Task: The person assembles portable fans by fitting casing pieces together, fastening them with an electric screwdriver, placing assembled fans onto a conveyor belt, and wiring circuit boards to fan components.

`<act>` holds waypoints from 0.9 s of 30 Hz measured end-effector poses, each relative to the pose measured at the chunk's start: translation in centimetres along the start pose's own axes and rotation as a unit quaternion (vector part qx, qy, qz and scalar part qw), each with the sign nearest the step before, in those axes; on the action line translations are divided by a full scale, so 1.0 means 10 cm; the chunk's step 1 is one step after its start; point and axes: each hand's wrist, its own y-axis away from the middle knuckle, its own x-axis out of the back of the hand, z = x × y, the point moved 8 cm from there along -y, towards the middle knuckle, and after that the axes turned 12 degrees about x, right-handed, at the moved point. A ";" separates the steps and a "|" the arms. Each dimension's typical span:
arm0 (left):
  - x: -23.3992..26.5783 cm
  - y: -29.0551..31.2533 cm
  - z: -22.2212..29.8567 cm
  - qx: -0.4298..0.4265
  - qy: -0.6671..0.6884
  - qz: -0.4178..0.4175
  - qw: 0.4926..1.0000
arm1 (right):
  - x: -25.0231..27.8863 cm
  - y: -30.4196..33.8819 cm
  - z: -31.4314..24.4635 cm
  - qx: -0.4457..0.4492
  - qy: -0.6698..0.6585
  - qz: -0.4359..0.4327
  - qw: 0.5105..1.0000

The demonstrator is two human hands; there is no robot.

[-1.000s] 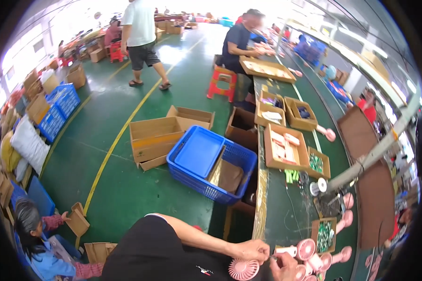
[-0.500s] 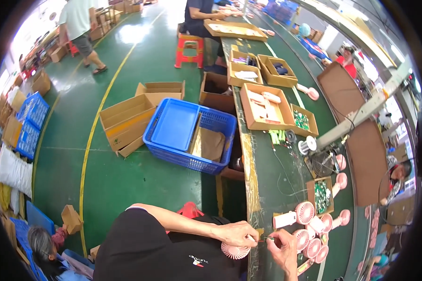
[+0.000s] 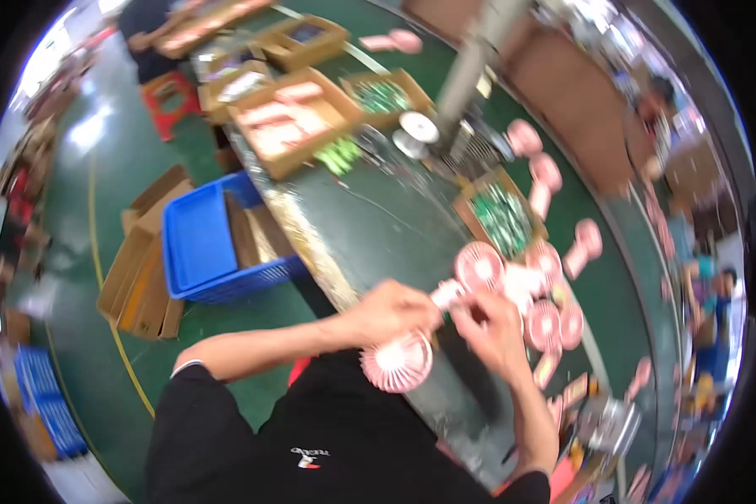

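Green floor (image 3: 71,269) runs down the left side of this workshop, with a pair of blue crates (image 3: 46,403) at the near left. Moving right, you get some open cardboard boxes (image 3: 143,286), then far back a red stool (image 3: 170,101) next to someone in dark clothes. Beside the boxes sits a blue basket (image 3: 265,277) with a blue tray (image 3: 197,239) on it.

Then comes the long dark desk (image 3: 378,227). Far left on it is a carton (image 3: 312,152) of pale pink parts, with some bright green bits (image 3: 338,156) just beside it. Over the near left edge, the left hand (image 3: 392,311) is curled around a pink fan (image 3: 397,363), its ribbed round head poking out below the fingers. Farther back there's a white spool (image 3: 416,134), and right of that a small box (image 3: 470,220) full of green boards.

Right hand (image 3: 491,328) is close by the left one, thumb and fingers drawn in. Too blurry, so I can't tell if it's pinching anything. Just right of it is a pile of pink fans (image 3: 544,323), and a few more (image 3: 588,239) lie farther right.
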 end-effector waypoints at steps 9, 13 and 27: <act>0.03 -0.48 0.14 0.045 -0.023 -0.022 0.999 | 0.09 -0.03 0.55 -0.102 -0.173 0.027 0.979; 0.08 -0.49 0.29 0.073 -0.068 0.013 0.995 | 0.10 -0.09 0.61 -0.113 -0.177 0.032 0.977; 0.65 -1.05 0.69 0.018 -0.145 0.081 0.986 | 0.14 -0.91 1.03 -0.045 -0.148 0.024 0.988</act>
